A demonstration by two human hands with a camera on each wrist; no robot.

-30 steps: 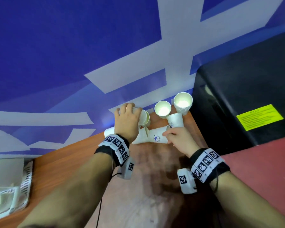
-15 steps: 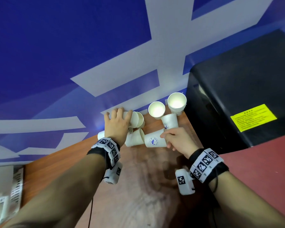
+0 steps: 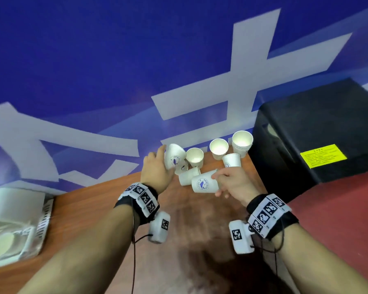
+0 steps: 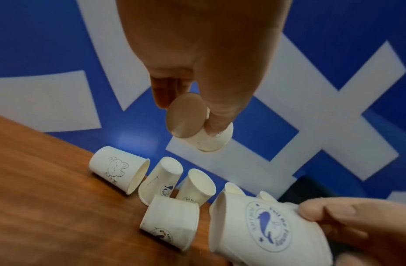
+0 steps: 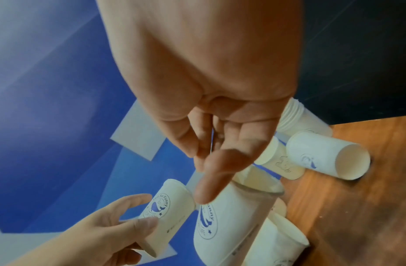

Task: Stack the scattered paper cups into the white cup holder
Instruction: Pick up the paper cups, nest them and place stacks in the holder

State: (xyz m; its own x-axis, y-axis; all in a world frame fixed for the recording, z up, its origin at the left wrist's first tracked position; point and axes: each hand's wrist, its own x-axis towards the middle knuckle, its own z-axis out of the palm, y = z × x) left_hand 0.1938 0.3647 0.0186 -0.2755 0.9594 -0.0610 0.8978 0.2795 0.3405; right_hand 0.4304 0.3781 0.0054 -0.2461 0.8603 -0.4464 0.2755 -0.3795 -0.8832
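Observation:
Several white paper cups lie and stand at the far end of the wooden table [image 3: 106, 209]. My left hand [image 3: 163, 161] holds one whale-logo cup [image 3: 174, 158] lifted off the table, base toward the wrist [image 4: 186, 116]. My right hand [image 3: 218, 184] grips another whale-logo cup [image 3: 204, 184] on its side just above the table, thumb [image 5: 211, 180] on its wall [image 5: 231, 216]. The two held cups are close together, apart. A nested stack of cups [image 3: 242, 143] stands at the back right. A white box-like holder [image 3: 15, 219] sits at the far left.
A black cabinet [image 3: 319, 132] with a yellow label flanks the table on the right. A blue and white wall [image 3: 115, 81] runs right behind the cups. A bear-print cup [image 4: 117, 169] lies on its side, and loose cups [image 3: 188, 179] lie between my hands.
My left hand has lifted its cup off the table and tilted it. The right hand has raised its cup slightly. The view has shifted, bringing the white holder further in.

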